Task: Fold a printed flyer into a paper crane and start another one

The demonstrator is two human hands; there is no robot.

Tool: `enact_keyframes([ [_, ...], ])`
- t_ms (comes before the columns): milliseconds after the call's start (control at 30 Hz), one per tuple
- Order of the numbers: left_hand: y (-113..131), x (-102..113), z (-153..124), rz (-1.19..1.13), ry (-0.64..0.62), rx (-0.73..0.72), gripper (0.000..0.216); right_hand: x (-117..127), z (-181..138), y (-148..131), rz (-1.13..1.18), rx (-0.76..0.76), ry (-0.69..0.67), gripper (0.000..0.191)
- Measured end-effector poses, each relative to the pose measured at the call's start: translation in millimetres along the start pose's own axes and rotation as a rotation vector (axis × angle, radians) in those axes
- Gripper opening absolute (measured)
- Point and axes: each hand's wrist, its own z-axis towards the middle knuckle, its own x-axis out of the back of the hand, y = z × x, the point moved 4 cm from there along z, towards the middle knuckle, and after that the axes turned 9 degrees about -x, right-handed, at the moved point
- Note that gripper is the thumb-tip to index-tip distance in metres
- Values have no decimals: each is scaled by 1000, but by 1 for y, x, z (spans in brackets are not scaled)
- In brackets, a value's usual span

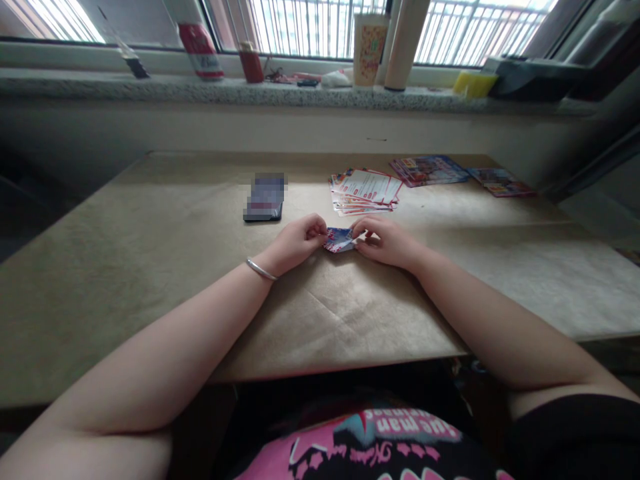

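Folded paper (pixel 341 241), blue-patterned and angular, is pinched by left fingers (pixel 317 230) and right fingers (pixel 362 227).

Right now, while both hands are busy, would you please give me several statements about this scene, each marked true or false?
1. The left hand and right hand both hold the small blue patterned paper. True.
2. The silver bracelet is on the right arm. False: it is on the left arm.
3. The phone-like item lies left of the fanned papers. True.
4. The red-and-white can stands on the table. False: it stands on the windowsill.
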Motion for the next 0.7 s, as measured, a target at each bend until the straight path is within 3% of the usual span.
enact_keyframes([
  [167, -2, 2, 1, -253, 42, 90, 23, 1, -1, 1, 0, -4, 1, 28],
  [300, -2, 3, 1, -307, 53, 133, 27, 2, 0, -1, -32, 32, 14, 36],
  [467, 3, 2, 1, -183, -38, 95, 28, 4, 1, -3, -119, -9, 102, 13],
  [600, 12, 3, 0, 53, -69, -42, 45, 1, 1, 0, 21, -162, 101, 14],
  [700, 19, 2, -1, 170, -54, -156, 44, 0, 1, 2, 97, -233, 107, 14],
])
